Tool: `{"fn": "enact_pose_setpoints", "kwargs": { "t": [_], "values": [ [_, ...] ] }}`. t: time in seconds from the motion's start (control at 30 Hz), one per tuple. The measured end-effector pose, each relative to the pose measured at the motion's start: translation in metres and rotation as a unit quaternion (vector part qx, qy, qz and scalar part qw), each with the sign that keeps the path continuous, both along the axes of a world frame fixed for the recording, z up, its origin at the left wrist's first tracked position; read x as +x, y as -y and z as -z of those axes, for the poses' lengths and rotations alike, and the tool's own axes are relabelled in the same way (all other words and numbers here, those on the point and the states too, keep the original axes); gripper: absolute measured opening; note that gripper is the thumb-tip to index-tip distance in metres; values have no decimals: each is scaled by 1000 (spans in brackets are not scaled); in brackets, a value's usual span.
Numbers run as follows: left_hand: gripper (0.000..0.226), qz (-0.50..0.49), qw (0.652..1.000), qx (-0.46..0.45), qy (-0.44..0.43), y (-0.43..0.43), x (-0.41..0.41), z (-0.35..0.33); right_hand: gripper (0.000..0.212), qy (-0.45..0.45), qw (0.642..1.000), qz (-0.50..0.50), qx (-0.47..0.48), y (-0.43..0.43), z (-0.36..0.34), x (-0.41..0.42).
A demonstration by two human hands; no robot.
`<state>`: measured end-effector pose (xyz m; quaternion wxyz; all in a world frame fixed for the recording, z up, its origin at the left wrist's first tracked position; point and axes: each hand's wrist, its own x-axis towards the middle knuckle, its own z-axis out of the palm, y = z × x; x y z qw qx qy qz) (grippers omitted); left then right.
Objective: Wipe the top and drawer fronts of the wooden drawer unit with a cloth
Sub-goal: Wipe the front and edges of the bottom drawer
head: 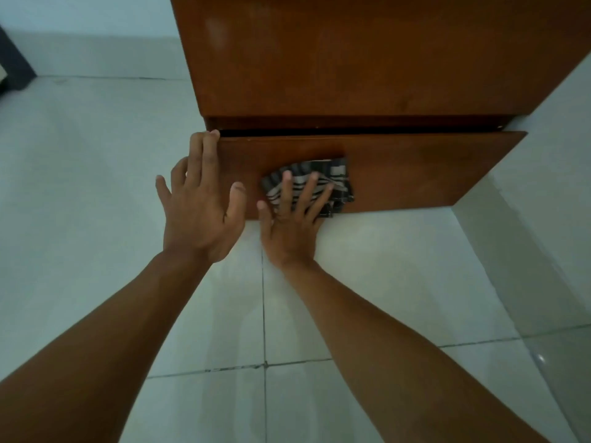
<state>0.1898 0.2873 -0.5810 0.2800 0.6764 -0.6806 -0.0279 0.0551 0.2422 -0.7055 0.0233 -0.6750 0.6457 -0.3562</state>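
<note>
The wooden drawer unit (pixel 367 59) stands against the wall, seen from above. Its lowest drawer front (pixel 415 171) juts out a little, with a dark gap along its top edge. A dark cloth with pale stripes (pixel 323 179) lies flat against that drawer front, left of its middle. My right hand (pixel 292 225) presses on the cloth with fingers spread. My left hand (pixel 200 206) rests at the drawer's left end, fingertips hooked over the top corner, thumb on the front face.
Pale floor tiles (pixel 367 282) with dark grout lines lie under my arms. A white wall (pixel 559 187) runs along the unit's right side. A dark object (pixel 14 65) stands at the far left edge.
</note>
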Motion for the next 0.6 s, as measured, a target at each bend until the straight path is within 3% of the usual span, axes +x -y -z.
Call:
{"fn": "enact_pose_setpoints", "kwargs": {
  "t": [0.07,0.13,0.3,0.4,0.5,0.6],
  "values": [
    [74,-3,1000,-5,-3,2,-1,2,91,68,994,82,10,10,-5,-26],
    [73,-2,1000,-12,-10,3,-2,4,107,148,978,141,44,20,-14,-54],
    [72,-1,1000,-16,-14,4,-2,3,120,322,930,175,21,38,-44,-117],
    [72,-4,1000,-9,-11,2,-2,1,108,402,889,219,-15,53,-63,-167],
    [74,-12,1000,5,-4,-1,-3,-3,82,479,836,268,-21,67,-82,-211],
    [76,-20,1000,24,-1,-7,-6,-8,65,494,807,323,-9,71,-101,-216]
  ]
}}
